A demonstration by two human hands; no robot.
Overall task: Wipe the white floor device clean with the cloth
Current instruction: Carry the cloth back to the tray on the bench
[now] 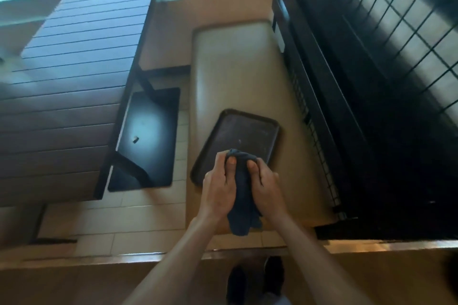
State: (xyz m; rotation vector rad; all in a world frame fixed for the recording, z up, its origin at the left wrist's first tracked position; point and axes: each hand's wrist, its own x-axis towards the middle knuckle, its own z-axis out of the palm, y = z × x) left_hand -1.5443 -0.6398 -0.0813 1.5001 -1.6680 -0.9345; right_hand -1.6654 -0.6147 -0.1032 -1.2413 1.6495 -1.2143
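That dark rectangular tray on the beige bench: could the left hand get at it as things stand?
Probably yes. The dark rectangular tray lies bare just beyond the left hand, nothing between them. But that hand's fingers, like the right hand, grip the dark blue cloth.

Near edge of dark tray (247, 131) hidden beneath both hands; cloth (244, 195) middle concealed between the palms; shoes (255, 280) below the grip blurred, partly cut off.
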